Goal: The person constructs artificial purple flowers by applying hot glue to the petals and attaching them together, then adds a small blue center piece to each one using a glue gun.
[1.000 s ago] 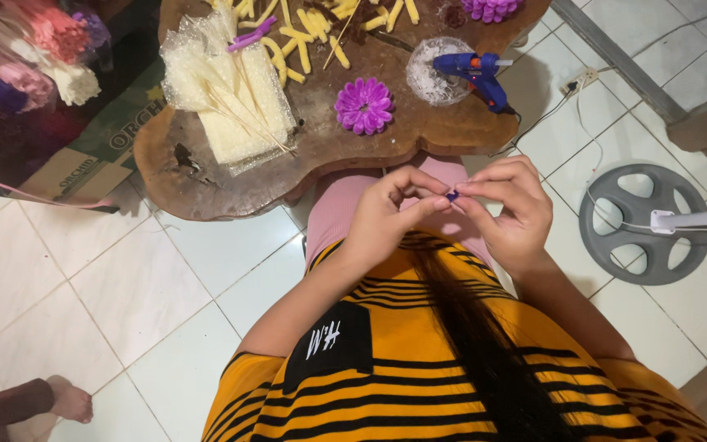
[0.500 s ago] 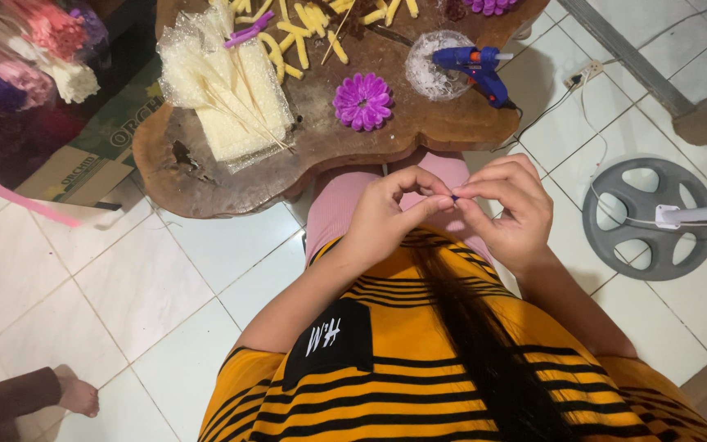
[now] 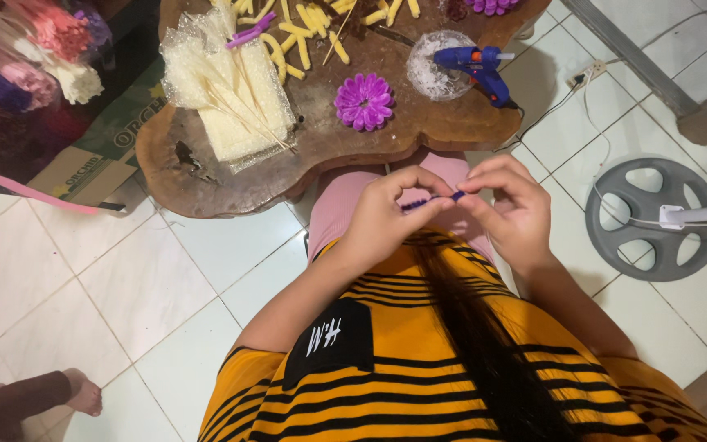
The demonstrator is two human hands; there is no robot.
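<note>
Both hands are up in front of the person's chest, above the pink lap, fingertips nearly meeting. Left hand (image 3: 382,214) and right hand (image 3: 507,211) pinch opposite ends of a small purple strip (image 3: 431,200): left fingers closed on its left end, right thumb and forefinger closed on its right end. The strip is thin and short, roughly level between them. Too small to tell what it's made of.

It sits just below the near edge of the wooden slab table (image 3: 206,176), clear of the tabletop.

On the table:
- purple flower (image 3: 363,101), near the middle, closest item to the hands
- blue glue gun (image 3: 474,65) right of the flower, nozzle resting on a clear glass dish (image 3: 431,78); its cord (image 3: 546,115) runs off the right edge toward the floor
- pale foam block (image 3: 227,98) on the left with thin sticks (image 3: 247,110) lying across it
- scattered yellow pieces (image 3: 308,24) along the far side, one small purple strip among them

Floor is white tile. Grey round fan base (image 3: 652,219) to the right with a white pole across it. Cardboard box (image 3: 100,151) and bundles of pink, white and purple flowers (image 3: 38,57) to the left. Another person's bare foot (image 3: 83,393) at bottom left, well apart from the work.
</note>
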